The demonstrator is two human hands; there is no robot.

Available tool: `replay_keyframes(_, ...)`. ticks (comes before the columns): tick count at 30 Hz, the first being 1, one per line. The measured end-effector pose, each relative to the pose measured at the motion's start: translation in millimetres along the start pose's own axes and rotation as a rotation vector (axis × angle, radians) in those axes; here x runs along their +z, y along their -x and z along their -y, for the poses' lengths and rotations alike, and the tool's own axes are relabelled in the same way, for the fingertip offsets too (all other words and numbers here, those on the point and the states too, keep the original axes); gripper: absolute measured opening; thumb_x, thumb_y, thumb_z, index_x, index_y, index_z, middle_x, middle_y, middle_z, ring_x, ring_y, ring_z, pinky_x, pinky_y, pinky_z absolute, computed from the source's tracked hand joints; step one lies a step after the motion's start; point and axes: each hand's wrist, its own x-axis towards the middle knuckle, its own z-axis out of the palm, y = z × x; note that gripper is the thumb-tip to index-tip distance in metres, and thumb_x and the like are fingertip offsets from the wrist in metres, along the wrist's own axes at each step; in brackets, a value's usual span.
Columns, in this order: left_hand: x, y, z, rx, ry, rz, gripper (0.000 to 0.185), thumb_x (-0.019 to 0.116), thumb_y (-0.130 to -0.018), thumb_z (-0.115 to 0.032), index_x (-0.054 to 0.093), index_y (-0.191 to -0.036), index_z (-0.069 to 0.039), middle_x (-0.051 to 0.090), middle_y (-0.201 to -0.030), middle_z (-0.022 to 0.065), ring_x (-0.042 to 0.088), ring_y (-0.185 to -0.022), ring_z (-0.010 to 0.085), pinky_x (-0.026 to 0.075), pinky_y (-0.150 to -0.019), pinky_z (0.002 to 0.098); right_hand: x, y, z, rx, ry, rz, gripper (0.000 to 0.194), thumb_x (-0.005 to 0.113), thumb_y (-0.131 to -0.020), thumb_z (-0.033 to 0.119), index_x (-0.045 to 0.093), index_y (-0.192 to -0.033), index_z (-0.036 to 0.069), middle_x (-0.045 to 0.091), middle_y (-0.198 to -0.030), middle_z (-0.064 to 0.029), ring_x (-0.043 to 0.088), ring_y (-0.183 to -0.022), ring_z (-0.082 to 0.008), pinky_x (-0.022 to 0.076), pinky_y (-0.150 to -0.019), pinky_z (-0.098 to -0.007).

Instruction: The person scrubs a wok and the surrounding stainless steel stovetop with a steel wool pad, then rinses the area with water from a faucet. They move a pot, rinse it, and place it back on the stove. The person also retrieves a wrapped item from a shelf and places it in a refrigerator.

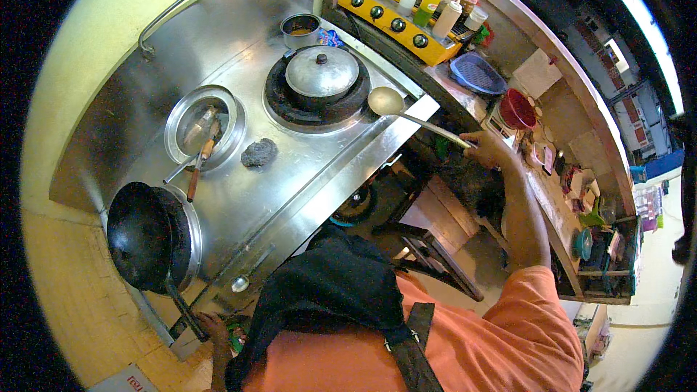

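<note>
My right hand (483, 148) grips the handle end of a long metal ladle (386, 101), whose bowl hangs over the stove's front edge, just right of a burner. My left hand (211, 326) is by the handle end of a black wok (140, 237) and looks closed on it. The wok is tilted on its side over the left burner (188, 239). A lidded pan with a domed metal lid (322, 71) sits on the other burner. A round metal basin (173, 136) holds utensils with wooden handles (200, 166). A dark scouring pad (259, 152) lies beside it.
A faucet pipe (174, 13) curves from the steel backsplash. A small pot (300, 30) stands behind the lidded pan. A spoon (240, 283) lies near the front edge. At the right, a counter bears a yellow gas grill (397, 24) with squeeze bottles, a blue basket (478, 73) and a red bowl (517, 109).
</note>
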Motion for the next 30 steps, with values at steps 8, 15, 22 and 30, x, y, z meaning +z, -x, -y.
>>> replay_keyframes(8,-11,8,-7,0.101,-0.845,0.391,0.059,0.048,-0.1,-0.02,0.025,-0.144,0.012,0.024,-0.149,0.0353,0.025,-0.14,0.0482,0.023,-0.116,0.0488,81,13,-19,0.117,-0.769,0.064,0.048,0.062,-0.094,0.019,0.05,-0.139,0.011,0.054,-0.07,0.0004,0.048,-0.047,-0.0073,0.0393,-0.04,-0.024)
replay_keyframes(15,2,19,-13,0.107,-0.146,-0.205,0.054,0.044,-0.101,-0.026,0.034,-0.141,0.009,0.031,-0.149,0.0311,0.031,-0.139,0.0433,0.026,-0.115,0.0473,131,46,6,0.408,-1.566,0.092,0.034,0.051,-0.099,0.026,0.05,-0.133,0.021,0.05,-0.068,-0.0016,0.04,-0.039,-0.0064,0.0337,-0.031,-0.0202)
replay_keyframes(22,7,33,-4,0.035,-0.373,0.007,0.05,0.047,-0.099,-0.022,0.037,-0.141,0.005,0.036,-0.148,0.0253,0.039,-0.135,0.0375,0.033,-0.111,0.0431,103,65,47,0.157,-1.597,0.101,0.051,0.059,-0.092,0.033,0.046,-0.14,0.021,0.056,-0.071,-0.0022,0.041,-0.037,-0.0078,0.0342,-0.029,-0.0202)
replay_keyframes(30,-3,45,-63,-0.194,-0.375,-0.175,0.058,0.049,-0.096,-0.041,0.041,-0.144,-0.009,0.036,-0.152,0.0156,0.047,-0.128,0.0332,0.041,-0.104,0.0417,64,1,199,-0.385,-0.695,0.047,0.063,0.067,-0.089,0.011,0.041,-0.146,0.007,0.055,-0.067,0.0015,0.05,-0.05,-0.0068,0.0434,-0.045,-0.0223)
